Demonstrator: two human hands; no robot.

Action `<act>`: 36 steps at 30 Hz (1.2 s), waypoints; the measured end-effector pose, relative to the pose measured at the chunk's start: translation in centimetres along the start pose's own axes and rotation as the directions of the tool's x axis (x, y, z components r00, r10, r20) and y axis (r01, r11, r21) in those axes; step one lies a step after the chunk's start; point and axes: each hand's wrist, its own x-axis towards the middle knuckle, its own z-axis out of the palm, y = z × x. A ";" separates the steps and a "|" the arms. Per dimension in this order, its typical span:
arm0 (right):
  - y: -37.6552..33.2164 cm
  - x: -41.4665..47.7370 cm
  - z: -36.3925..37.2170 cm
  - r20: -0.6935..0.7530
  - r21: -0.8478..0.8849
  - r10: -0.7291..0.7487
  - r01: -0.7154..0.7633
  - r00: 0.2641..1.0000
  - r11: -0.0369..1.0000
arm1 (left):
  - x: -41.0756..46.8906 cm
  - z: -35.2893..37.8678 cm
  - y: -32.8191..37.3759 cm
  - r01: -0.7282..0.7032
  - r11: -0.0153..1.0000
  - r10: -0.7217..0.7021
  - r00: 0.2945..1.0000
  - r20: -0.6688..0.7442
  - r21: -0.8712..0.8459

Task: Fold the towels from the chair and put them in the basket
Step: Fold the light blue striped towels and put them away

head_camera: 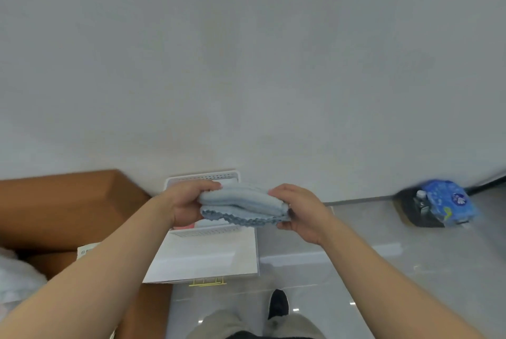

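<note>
1. Pale blue terry towel, folded into a thick, flat bundle with a darker scalloped edge along its near side, hangs in the air between your two hands.
2. Your left hand grips the left end of the towel. Its fingers curl over the top at the far edge and the palm wraps round the end of the bundle.
3. Your right hand grips the right end in the same way, with its fingers curled over the top and one digit showing beneath the near edge.
4. You are holding the towel directly above the white plastic basket with a perforated rim, which stands against the plain white wall. From your viewpoint the towel hides most of the opening. You cannot tell from here whether the cloth touches the rim.
5. A small patch of something pink shows inside the basket at its near left corner, just under your left wrist.
6. To the left, just beside the basket, stands an open brown cardboard box. Crumpled white plastic lies in its near left part.
7. Right of the basket is a glossy grey tiled floor. Far to the right, by the wall, a blue printed plastic package rests against a dark bag.
8. Nearest you, at the bottom edge, are your beige trousers and one dark shoe on the tiles.
</note>
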 end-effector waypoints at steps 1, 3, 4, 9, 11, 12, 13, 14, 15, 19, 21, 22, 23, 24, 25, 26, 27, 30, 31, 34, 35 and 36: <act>-0.1 0.4 0.4 -0.016 -0.019 -0.020 0.019 1.000 1.000 | 0.4 -0.4 0.6 0.001 1.000 -0.001 1.000 0.001 0.018; -0.3 1.5 1.1 -0.061 -0.017 -0.058 0.058 0.996 0.998 | 1.3 -1.3 1.8 -0.001 0.999 0.000 1.000 0.012 0.040; -0.3 2.2 1.5 -0.084 -0.006 -0.073 0.073 0.994 0.997 | 1.8 -2.0 2.5 0.002 0.999 -0.004 1.000 0.026 0.047; 1.1 5.6 5.4 -0.217 -0.140 -0.155 0.127 0.964 0.982 | 6.8 -7.4 5.3 0.038 0.961 -0.057 0.997 0.061 0.273; 2.2 7.4 7.8 -0.272 -0.207 -0.162 0.106 0.949 0.973 | 9.0 -9.6 6.2 0.014 0.903 -0.051 0.996 0.073 0.429; 2.9 8.5 9.4 -0.296 -0.209 -0.140 0.079 0.945 0.975 | 10.2 -10.8 6.7 -0.002 0.875 -0.042 0.996 0.080 0.484; 3.7 9.9 11.0 -0.317 -0.194 -0.113 0.052 0.942 0.980 | 11.5 -12.0 7.2 -0.023 0.842 -0.029 0.996 0.087 0.538; 4.5 11.3 12.8 -0.337 -0.168 -0.077 0.021 0.938 0.986 | 12.7 -13.2 7.8 -0.044 0.807 -0.018 0.995 0.100 0.589; 5.4 12.8 14.6 -0.359 -0.143 -0.039 -0.014 0.933 0.990 | 13.9 -14.3 8.2 -0.068 0.764 -0.008 0.993 0.115 0.641; 9.0 18.2 21.5 -0.412 0.020 0.120 -0.123 0.903 0.992 | 17.6 -19.2 9.4 -0.044 0.633 -0.103 0.985 0.140 0.773; 10.2 19.6 23.8 -0.429 0.116 0.203 -0.169 0.880 0.979 | 18.6 -21.2 9.2 -0.006 0.599 -0.149 0.982 0.119 0.801; 10.6 20.0 24.4 -0.443 0.152 0.238 -0.190 0.864 0.970 | 19.1 -22.1 9.0 0.007 0.603 -0.154 0.982 0.108 0.798; 10.9 20.3 24.7 -0.456 0.190 0.268 -0.202 0.849 0.961 | 19.6 -23.0 8.6 0.023 0.629 -0.157 0.983 0.098 0.777; 11.1 20.5 24.7 -0.469 0.229 0.289 -0.201 0.835 0.952 | 19.9 -23.8 8.0 0.044 0.663 -0.161 0.983 0.084 0.747; 11.1 20.6 24.4 -0.483 0.266 0.303 -0.191 0.822 0.945 | 20.1 -24.5 7.4 0.070 0.698 -0.172 0.982 0.073 0.713; 11.0 20.6 24.0 -0.500 0.298 0.307 -0.172 0.810 0.939 | 20.0 -25.0 6.7 0.096 0.727 -0.188 0.980 0.064 0.680; 10.8 20.7 23.5 -0.518 0.322 0.303 -0.146 0.800 0.935 | 19.8 -25.3 5.8 0.116 0.759 -0.199 0.978 0.058 0.641; 10.3 20.7 21.9 -0.587 0.333 0.276 -0.084 0.761 0.939 | 18.8 -25.8 2.4 0.168 0.870 -0.234 0.968 0.088 0.464; 10.1 20.7 21.4 -0.613 0.313 0.263 -0.076 0.745 0.947 | 18.4 -25.8 1.2 0.189 0.902 -0.248 0.963 0.109 0.388; 9.7 20.8 20.4 -0.676 0.226 0.192 -0.047 0.711 0.973 | 17.5 -25.5 -2.1 0.239 0.944 -0.272 0.954 0.129 0.226; 9.4 20.9 20.3 -0.684 0.206 0.165 -0.029 0.710 0.978 | 17.0 -25.2 -3.0 0.260 0.946 -0.287 0.949 0.127 0.195; 9.0 21.1 20.3 -0.688 0.191 0.143 -0.012 0.712 0.982 | 16.4 -24.9 -3.9 0.281 0.944 -0.304 0.944 0.129 0.174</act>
